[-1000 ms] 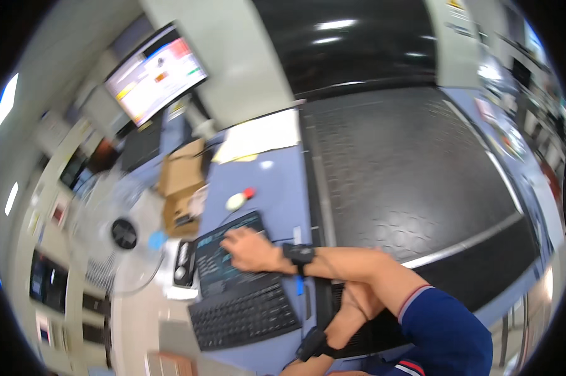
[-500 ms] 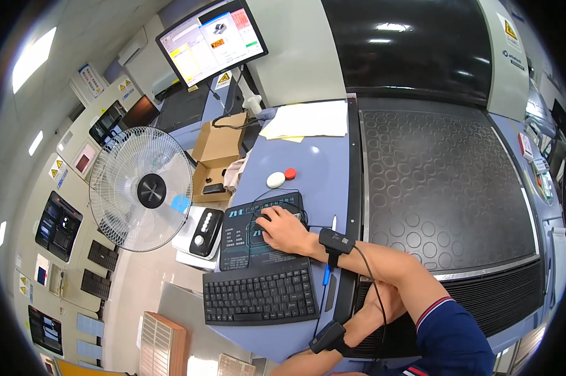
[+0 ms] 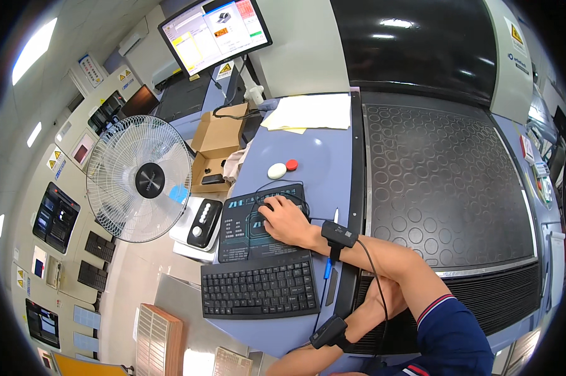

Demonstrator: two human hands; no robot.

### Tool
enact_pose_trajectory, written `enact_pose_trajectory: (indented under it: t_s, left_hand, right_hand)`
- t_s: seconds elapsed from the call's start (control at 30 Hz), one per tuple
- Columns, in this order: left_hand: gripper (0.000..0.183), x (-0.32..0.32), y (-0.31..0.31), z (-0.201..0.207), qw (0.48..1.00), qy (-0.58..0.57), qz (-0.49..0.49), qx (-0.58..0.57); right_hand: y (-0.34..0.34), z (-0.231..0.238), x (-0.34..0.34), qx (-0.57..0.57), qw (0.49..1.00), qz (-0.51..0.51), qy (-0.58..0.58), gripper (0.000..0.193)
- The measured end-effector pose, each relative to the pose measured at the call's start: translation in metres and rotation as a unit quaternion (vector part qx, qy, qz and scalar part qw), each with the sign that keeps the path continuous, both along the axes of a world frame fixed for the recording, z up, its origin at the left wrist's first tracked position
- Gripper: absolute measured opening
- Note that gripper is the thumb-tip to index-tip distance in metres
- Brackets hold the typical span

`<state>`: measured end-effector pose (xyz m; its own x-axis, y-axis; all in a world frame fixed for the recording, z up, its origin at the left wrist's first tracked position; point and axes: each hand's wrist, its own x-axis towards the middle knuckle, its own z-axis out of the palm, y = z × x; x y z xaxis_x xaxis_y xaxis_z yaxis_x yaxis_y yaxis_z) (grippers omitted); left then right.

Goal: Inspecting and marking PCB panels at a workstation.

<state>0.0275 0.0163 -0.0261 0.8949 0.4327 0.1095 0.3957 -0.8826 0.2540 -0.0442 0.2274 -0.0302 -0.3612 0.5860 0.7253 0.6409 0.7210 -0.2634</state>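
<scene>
My right hand (image 3: 287, 222) lies over a dark computer mouse (image 3: 268, 207), its fingers curved round it and covering most of it. Under the mouse is a black printed mouse pad (image 3: 236, 235). A black keyboard (image 3: 258, 288) sits just nearer to me, touching or almost touching the pad. My left arm comes in from the lower edge, and my left hand (image 3: 386, 297) is tucked against the right arm near the elbow; its fingers are hidden. Each wrist wears a black strapped device, and a cable runs along the right forearm. A pen (image 3: 328, 266) lies beside the right wrist.
Beyond the pad lie a white round piece (image 3: 277, 170), a red cap (image 3: 292, 165) and papers (image 3: 308, 113). On the left stand a fan (image 3: 150, 180), an open cardboard box (image 3: 219, 141) and a monitor (image 3: 215, 34). A dark textured machine bed (image 3: 446, 182) is at right.
The view has shifted slightly, so the desk things sit a little higher in the picture. My right hand stays on the mouse, and the left stays by the elbow.
</scene>
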Motion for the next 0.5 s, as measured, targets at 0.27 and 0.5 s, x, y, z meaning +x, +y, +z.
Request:
enact_pose_trajectory:
  t_s: [0.27, 0.5]
  left_hand:
    - [0.057, 0.0001, -0.0003, -0.0038, 1.000, 0.000, 0.003, -0.010]
    - [0.057, 0.0011, -0.0009, -0.0053, 1.000, 0.002, 0.007, -0.015]
  right_hand:
    - [-0.0002, 0.0004, 0.0003, -0.015, 1.000, -0.008, -0.012, 0.027]
    - [-0.0050, 0.0081, -0.0013, -0.017, 1.000, -0.010, 0.011, 0.030]
